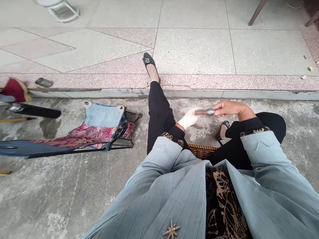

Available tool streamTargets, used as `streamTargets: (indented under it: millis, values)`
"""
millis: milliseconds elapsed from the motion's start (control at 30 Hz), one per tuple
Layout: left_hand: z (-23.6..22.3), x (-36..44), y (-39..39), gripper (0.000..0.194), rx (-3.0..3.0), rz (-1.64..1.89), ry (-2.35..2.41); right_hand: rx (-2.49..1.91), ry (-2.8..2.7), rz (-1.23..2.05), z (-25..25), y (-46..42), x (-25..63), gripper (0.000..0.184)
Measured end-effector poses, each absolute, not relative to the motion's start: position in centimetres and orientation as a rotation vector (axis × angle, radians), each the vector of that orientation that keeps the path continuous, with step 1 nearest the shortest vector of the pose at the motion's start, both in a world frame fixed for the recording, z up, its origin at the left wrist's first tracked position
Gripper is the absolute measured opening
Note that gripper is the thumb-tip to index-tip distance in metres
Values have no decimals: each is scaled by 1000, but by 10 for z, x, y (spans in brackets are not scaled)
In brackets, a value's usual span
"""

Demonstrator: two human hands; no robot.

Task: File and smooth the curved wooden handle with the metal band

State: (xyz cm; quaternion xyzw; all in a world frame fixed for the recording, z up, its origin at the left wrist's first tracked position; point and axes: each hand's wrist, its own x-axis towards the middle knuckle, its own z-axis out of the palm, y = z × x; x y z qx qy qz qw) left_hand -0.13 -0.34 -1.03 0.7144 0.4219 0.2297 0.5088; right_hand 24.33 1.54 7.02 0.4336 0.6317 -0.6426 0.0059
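I sit low, legs in black trousers stretched toward a step. My left hand [190,118], in a white glove, closes round one end of a thin dark rod-like tool [203,112] with a shiny metal collar [211,112]. My bare right hand [230,109] pinches the other end by the collar. Both hands meet in front of me, above the concrete between my knees. The tool is blurred, so I cannot make out what it is.
A small folding stool with patched denim and floral cloth [99,127] stands to my left. Further left lie a dark red object [15,89] and a black handle [37,111]. A raised tiled floor [194,49] begins past the step. Chair legs [256,11] stand at far right.
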Motion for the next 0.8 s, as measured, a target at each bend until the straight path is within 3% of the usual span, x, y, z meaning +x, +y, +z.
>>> streamTargets:
  millis: [100, 200, 300, 400, 633, 800]
  values:
    - [-12, 1, -4, 28, 1807, 461, 984, 1795, 1991, -1991, 69, 17, 245, 40]
    - [-10, 3, -7, 30, 1878, 379, 927, 2001, 1924, -1685, 64, 22, 243, 31]
    - [-7, 4, -10, 30, 1960, 367, 952, 1939, 1962, -1327, 55, 28, 240, 27]
    - [-4, 4, -11, 26, 2038, 313, 974, 1692, 1948, -1190, 46, 28, 238, 32]
    - [-2, 2, -7, 24, 1919, 368, 856, 1080, 1811, -1660, 50, 16, 233, 38]
    - [-12, 4, -8, 32, 1549, 470, 860, 1185, 1978, -1859, 63, 18, 247, 43]
